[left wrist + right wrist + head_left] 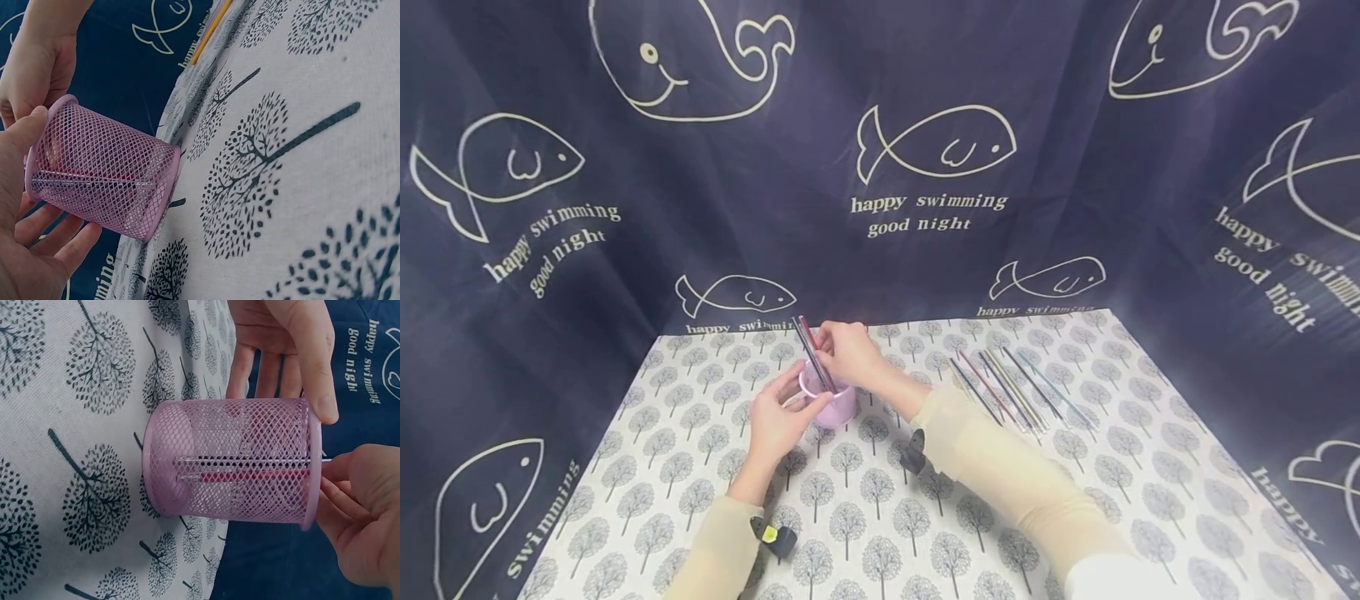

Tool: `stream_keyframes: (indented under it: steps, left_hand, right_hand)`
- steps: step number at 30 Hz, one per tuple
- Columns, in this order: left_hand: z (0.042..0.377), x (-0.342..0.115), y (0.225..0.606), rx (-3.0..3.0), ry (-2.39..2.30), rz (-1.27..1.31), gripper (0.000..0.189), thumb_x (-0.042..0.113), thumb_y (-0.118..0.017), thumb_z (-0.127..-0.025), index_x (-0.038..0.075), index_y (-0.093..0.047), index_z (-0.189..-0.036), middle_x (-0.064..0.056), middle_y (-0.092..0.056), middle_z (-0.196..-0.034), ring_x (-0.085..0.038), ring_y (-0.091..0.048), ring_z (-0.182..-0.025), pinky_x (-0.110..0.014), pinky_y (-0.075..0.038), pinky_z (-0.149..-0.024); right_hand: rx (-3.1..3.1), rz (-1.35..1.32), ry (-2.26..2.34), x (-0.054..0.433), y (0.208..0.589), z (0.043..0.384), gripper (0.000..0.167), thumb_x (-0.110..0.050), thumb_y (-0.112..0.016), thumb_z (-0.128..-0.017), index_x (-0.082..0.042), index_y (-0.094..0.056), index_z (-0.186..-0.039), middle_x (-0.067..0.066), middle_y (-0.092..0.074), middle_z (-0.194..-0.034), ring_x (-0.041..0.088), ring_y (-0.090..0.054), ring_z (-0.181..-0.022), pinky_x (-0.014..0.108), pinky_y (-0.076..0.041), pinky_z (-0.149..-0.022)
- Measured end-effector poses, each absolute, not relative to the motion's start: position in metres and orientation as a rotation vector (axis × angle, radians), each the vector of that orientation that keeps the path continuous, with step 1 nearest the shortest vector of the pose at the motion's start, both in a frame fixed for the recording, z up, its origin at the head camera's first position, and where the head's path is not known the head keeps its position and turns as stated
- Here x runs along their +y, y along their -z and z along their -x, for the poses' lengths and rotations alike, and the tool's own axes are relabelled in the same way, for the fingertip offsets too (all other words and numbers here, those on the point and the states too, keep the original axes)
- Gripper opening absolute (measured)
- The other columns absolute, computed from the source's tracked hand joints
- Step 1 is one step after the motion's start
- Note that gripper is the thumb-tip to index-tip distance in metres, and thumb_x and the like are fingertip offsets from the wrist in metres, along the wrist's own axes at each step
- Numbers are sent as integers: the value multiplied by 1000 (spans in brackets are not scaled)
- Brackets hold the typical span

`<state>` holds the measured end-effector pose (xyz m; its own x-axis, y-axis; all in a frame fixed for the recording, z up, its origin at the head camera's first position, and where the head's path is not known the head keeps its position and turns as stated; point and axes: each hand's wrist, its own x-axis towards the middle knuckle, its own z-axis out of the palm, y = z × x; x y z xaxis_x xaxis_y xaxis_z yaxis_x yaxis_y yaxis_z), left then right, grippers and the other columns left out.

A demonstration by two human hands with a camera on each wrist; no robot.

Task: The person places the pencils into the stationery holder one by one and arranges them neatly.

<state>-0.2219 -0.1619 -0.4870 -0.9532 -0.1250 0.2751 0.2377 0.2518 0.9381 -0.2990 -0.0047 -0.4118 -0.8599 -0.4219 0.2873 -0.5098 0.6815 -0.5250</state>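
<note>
Holding the pink mesh cup (pixel 835 413) by its upper part, the left hand (pixel 778 418) has its thumb at the rim and its other fingers on the far side of the wall. The cup stands about upright on the white tablecloth (pixel 850 550), left of the middle and toward the back edge, with its mouth upward. Inside it are a dark pen (pixel 817 360) and a red pen (pixel 807 330); both lean, and their upper ends come out well above the rim. Through the mesh, the right wrist view shows their lower parts side by side.

The right hand (pixel 852 354) is at the mouth of the cup, with bent fingers close around the pens. It seems to pinch the red pen, although the fingers partly cover the contact point.

On the right side of the table, apart from the cup, several loose pens (pixel 1017 390) lie in a slanted row, nearly parallel to each other; some are dark, one is reddish, one is light blue. Both arms wear pale sleeves (pixel 1000 475). Behind the table hangs a dark blue curtain (pixel 820 250) with white fish drawings and lettering.
</note>
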Motion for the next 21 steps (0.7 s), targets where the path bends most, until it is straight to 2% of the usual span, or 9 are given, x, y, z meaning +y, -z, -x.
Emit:
stream_keyframes:
  steps: [8,16,21]
  left_hand:
    - [220,-161,486,-2215,1754,112,70,13,-94,-82,-1,-63,-143,-27,-66,-142,-46,-70,-126,-47,-68,-97]
    - [221,-159,486,-2234,1770,88,70,14,-94,-82,1,-63,-144,-26,-66,-143,-45,-69,-127,-48,-67,-99]
    - [221,-158,485,-2241,1767,59,71,13,-94,-82,1,-63,-144,-27,-64,-145,-46,-69,-127,-47,-67,-99]
  right_hand:
    - [-2748,-757,-824,-11,413,302,8,-14,-78,-97,-8,-73,-99,4,-83,-95,18,-79,-87,26,-69,-79]
    - [-2756,-706,-871,-6,411,305,8,-13,-81,-94,-9,-75,-97,5,-82,-93,17,-79,-84,22,-68,-75]
    - [-2775,-698,-975,11,402,308,8,-12,-77,-96,-8,-74,-101,7,-82,-99,19,-78,-90,23,-69,-80]
